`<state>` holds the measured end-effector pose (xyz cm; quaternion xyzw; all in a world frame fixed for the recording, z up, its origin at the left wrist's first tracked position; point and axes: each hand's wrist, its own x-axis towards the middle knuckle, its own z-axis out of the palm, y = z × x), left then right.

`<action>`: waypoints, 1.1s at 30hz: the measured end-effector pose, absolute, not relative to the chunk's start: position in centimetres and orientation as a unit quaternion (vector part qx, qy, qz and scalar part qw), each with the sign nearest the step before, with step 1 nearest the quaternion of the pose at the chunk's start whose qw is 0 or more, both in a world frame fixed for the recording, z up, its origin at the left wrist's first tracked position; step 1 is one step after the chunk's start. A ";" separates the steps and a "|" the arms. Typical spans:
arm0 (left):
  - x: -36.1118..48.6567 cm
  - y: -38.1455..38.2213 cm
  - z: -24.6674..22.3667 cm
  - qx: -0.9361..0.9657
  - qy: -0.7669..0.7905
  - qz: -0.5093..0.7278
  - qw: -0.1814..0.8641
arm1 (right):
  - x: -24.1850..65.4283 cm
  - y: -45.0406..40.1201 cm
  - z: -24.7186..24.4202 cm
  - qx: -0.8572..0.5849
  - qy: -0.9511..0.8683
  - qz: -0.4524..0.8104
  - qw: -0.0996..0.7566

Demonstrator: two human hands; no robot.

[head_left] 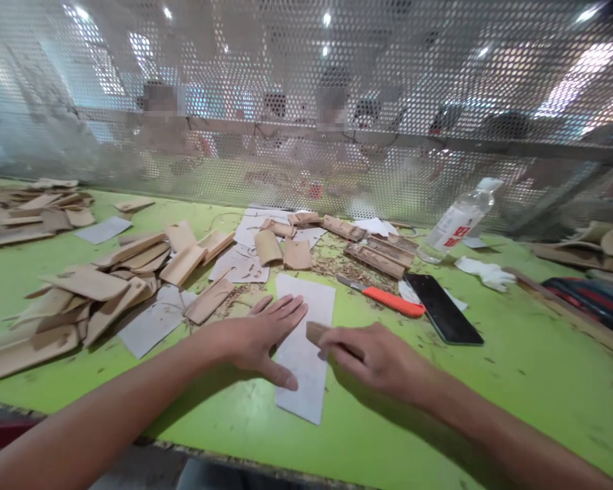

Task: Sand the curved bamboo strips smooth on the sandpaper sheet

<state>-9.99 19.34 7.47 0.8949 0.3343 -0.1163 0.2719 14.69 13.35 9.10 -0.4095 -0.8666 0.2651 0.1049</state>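
A white sheet of paper [304, 381] lies lengthwise on the green table in front of me. My left hand [268, 333] rests flat across its left side, fingers spread and thumb pointing toward the near end. Over the right edge of the sheet, my right hand [370, 354] is closed on a small brown flat piece [317, 332] that looks like bamboo or wood. Only the tip of that piece shows beyond the fingers; the grip hides the rest. Behind the right hand lies a utility knife [393, 301] with an orange handle, its blade pointing left.
Curved bamboo pieces [89, 282] are heaped at left, with more bamboo pieces [381, 255] and shavings behind the paper. At right are a black phone [442, 309], a tilted-looking plastic bottle [457, 224] and a white glove [488, 273]. A perforated metal screen [286, 156] stands along the back.
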 end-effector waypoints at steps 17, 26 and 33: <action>-9.0 18.9 9.2 0.883 0.338 0.135 0.295 | 15.7 15.5 6.5 -0.420 -0.432 0.731 0.321; -8.6 18.4 9.4 0.884 0.295 0.267 0.245 | 14.2 14.5 4.8 -0.309 -0.424 0.814 0.248; -8.6 18.3 9.4 0.885 0.276 0.253 0.277 | 14.5 14.5 4.5 -0.278 -0.429 0.831 0.220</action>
